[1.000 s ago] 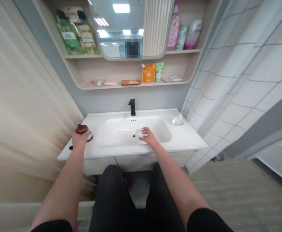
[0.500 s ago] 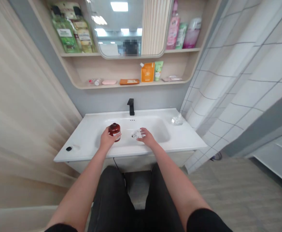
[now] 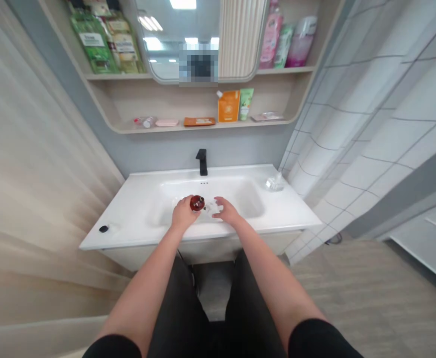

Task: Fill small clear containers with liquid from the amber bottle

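Observation:
My left hand [image 3: 182, 214] is shut on a dark red bottle [image 3: 197, 203], seen from above, over the white washbasin [image 3: 143, 209]. My right hand [image 3: 228, 211] sits just beside it with the fingers apart, holding nothing. Its fingertips are at or very near a small transparent plastic object [image 3: 212, 207] lying in the basin by the drain. The hands and that object hide the drain. I cannot tell exactly what the transparent object is.
A black faucet [image 3: 202, 162] rises behind the basin. A transparent dish [image 3: 274, 183] stands on the right of the counter, and a small black item [image 3: 103, 228] lies on the left. Shelves [image 3: 199, 124] above hold bottles, tubes and packets. A tiled curtain hangs right.
My left hand has carried the red bottle rightward from the counter's left edge into the middle of the basin, close to my right hand. My right hand has barely moved.

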Demonstrator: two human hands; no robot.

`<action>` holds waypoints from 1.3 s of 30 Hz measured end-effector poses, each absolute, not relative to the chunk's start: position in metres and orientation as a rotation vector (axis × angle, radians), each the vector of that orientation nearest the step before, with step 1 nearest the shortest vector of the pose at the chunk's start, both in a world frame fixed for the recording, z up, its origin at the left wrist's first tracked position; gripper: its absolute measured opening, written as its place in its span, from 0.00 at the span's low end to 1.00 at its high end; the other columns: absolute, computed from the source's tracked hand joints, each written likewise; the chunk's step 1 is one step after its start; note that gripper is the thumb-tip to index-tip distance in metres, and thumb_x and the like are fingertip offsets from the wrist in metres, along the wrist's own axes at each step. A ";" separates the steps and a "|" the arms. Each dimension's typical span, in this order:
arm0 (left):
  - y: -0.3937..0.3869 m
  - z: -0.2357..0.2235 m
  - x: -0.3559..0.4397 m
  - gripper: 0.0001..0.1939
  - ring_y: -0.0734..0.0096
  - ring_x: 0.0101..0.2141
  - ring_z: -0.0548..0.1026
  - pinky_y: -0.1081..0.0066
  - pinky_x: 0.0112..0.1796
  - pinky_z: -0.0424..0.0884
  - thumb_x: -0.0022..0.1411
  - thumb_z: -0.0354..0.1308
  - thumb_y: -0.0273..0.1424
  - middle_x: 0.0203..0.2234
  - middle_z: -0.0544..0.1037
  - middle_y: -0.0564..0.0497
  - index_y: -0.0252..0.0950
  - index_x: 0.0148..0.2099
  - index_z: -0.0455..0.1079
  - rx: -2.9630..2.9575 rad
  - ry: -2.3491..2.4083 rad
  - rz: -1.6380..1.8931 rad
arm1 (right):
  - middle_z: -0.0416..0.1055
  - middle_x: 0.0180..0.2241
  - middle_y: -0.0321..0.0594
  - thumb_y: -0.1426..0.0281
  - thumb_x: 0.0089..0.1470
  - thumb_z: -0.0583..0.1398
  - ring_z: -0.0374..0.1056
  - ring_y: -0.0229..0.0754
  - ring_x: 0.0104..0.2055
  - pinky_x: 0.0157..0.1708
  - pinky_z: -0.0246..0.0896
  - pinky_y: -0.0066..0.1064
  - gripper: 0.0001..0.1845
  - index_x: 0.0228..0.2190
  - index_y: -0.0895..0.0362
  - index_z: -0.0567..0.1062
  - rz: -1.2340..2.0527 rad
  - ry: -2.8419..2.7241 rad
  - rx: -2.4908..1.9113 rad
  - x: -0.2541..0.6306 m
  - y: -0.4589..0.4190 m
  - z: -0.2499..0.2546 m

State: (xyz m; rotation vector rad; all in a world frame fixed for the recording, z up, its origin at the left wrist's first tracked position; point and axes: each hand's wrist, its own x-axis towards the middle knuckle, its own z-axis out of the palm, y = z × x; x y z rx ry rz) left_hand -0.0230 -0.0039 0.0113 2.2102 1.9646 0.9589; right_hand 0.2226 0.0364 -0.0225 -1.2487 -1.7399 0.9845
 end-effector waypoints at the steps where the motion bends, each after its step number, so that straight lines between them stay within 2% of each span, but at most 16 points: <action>1: -0.005 0.012 -0.022 0.37 0.46 0.60 0.79 0.56 0.60 0.74 0.58 0.73 0.33 0.60 0.81 0.40 0.39 0.68 0.70 2.230 1.994 0.919 | 0.77 0.56 0.45 0.72 0.38 0.78 0.75 0.51 0.56 0.56 0.73 0.43 0.48 0.62 0.50 0.74 0.988 -1.738 -1.241 0.223 0.037 -0.023; 9: -0.014 0.018 -0.015 0.32 0.46 0.60 0.77 0.53 0.58 0.72 0.65 0.65 0.32 0.62 0.80 0.38 0.39 0.70 0.69 2.336 2.114 0.813 | 0.77 0.54 0.44 0.72 0.38 0.79 0.76 0.51 0.55 0.58 0.71 0.44 0.48 0.62 0.50 0.75 0.983 -1.766 -1.219 0.223 0.035 -0.022; 19: -0.020 0.023 -0.014 0.32 0.47 0.64 0.74 0.49 0.65 0.63 0.66 0.60 0.25 0.65 0.78 0.39 0.40 0.71 0.70 2.451 2.076 0.835 | 0.78 0.53 0.44 0.71 0.36 0.80 0.77 0.50 0.53 0.59 0.71 0.45 0.50 0.62 0.50 0.76 0.967 -1.807 -1.206 0.221 0.038 -0.026; 39: -0.024 0.030 -0.012 0.34 0.47 0.68 0.68 0.45 0.70 0.56 0.67 0.53 0.22 0.67 0.77 0.40 0.43 0.73 0.71 2.481 2.046 0.850 | 0.78 0.55 0.44 0.71 0.38 0.81 0.76 0.50 0.53 0.57 0.71 0.43 0.50 0.63 0.50 0.75 0.957 -1.837 -1.250 0.220 0.034 -0.021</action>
